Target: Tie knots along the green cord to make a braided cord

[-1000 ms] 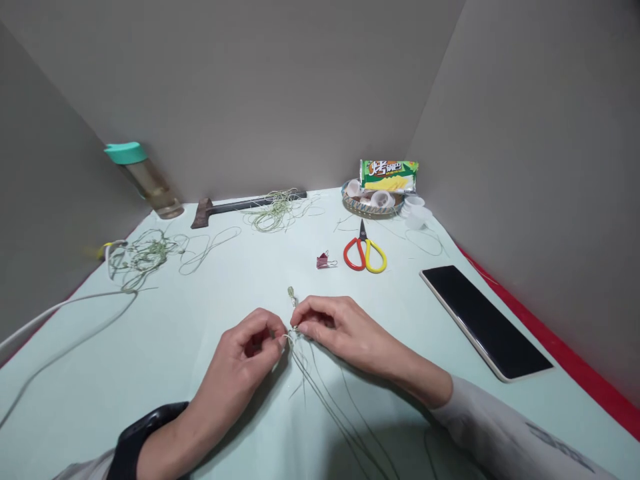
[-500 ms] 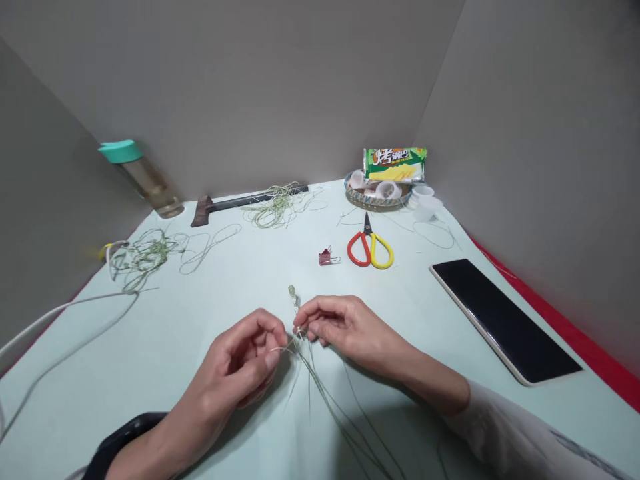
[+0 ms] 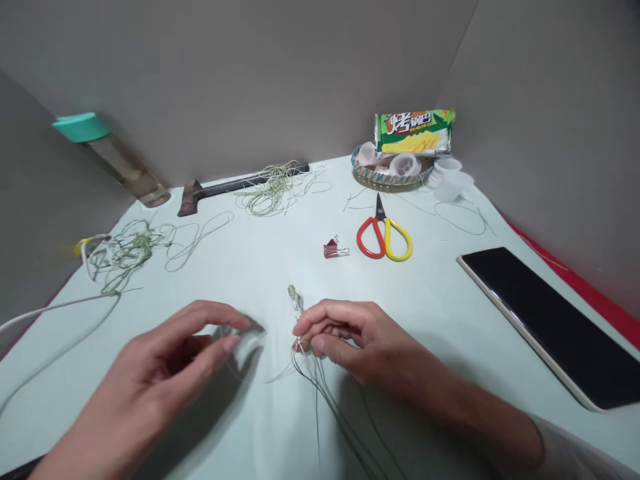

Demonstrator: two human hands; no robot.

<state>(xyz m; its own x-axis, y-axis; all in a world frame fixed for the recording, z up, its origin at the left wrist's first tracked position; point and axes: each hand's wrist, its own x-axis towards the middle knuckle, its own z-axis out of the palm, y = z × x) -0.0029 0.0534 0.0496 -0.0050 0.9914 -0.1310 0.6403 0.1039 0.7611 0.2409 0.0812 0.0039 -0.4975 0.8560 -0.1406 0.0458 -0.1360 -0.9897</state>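
A small braided green-and-white cord piece (image 3: 295,301) lies at the middle of the table, its loose green cords (image 3: 334,404) trailing toward the near edge. My right hand (image 3: 350,337) pinches the lower part of the braid, where the strands spread out. To the left, my left hand (image 3: 185,360) is held apart from the braid, its thumb and index fingertips a little separated. A faint, blurred thin strand shows near those fingertips, and I cannot make out whether it is held.
Red-and-yellow scissors (image 3: 384,237) and a red binder clip (image 3: 332,249) lie beyond my hands. Farther back are a hammer-like tool (image 3: 225,187), tangled cords (image 3: 133,250), a bottle (image 3: 120,163), a basket (image 3: 390,179) and a snack packet (image 3: 415,133). A phone (image 3: 550,327) lies right.
My left hand has moved left, away from the braid, and its finger and thumb have parted. My right hand stays at the braid. The view has shifted closer to the table.
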